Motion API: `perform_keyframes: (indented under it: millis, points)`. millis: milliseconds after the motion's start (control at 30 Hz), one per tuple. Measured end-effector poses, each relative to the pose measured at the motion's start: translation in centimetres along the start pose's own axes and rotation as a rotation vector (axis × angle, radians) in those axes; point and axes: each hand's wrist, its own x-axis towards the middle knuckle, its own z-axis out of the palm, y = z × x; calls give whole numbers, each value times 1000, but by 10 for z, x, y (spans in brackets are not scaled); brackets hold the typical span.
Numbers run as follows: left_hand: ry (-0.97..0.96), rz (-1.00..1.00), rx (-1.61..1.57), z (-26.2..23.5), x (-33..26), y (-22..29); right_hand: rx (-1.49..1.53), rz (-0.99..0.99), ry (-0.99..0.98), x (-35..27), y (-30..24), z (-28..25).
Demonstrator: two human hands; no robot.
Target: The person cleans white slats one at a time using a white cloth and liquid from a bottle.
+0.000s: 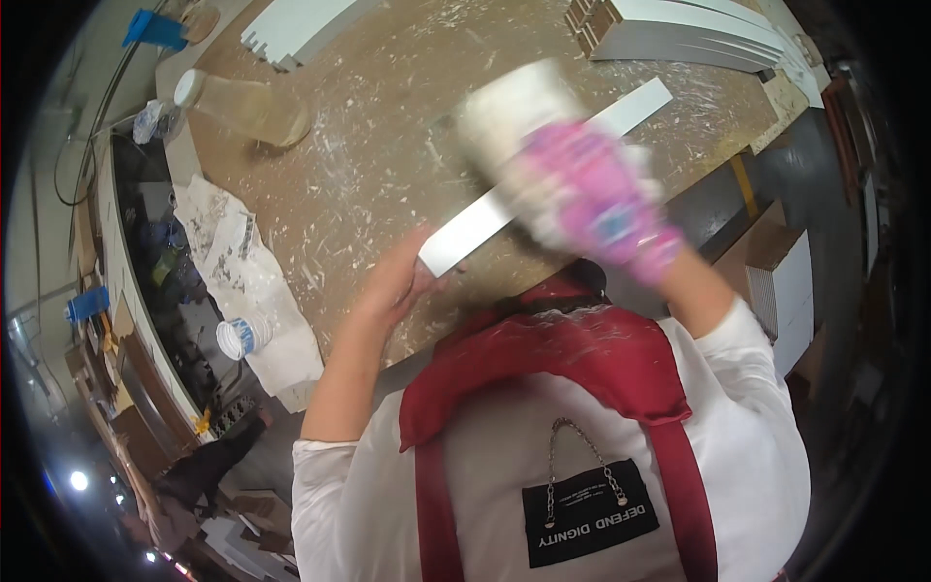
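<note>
A long white strip (467,233) lies slantwise over the work table, in front of my red apron. My bare left hand (400,276) is closed around its near left end. On my right hand (596,199) is a pink and white glove, smeared by motion. That hand grips a bunched white cloth (514,107), which covers the middle of the strip. The strip's far end shows beyond the glove. Blur hides the exact place of my right fingers on the cloth.
Stacks of white strips (301,29) and grey-white lengths (684,39) sit at the back. A jar of yellowish liquid (247,107) stands at left, above stained paper (238,267) with a white cup (236,338). Cartons (776,267) stand at right; another person (170,485) is lower left.
</note>
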Motion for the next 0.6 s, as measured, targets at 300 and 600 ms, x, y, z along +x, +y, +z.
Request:
perform_keyframes:
  millis: [300, 600]
  points:
    - [1, 142, 34, -17, 13, -33, -331, -12, -236, 32, 74, 13]
    - [164, 63, 267, -53, -45, -39, -321, -32, -84, 21, -11, 24]
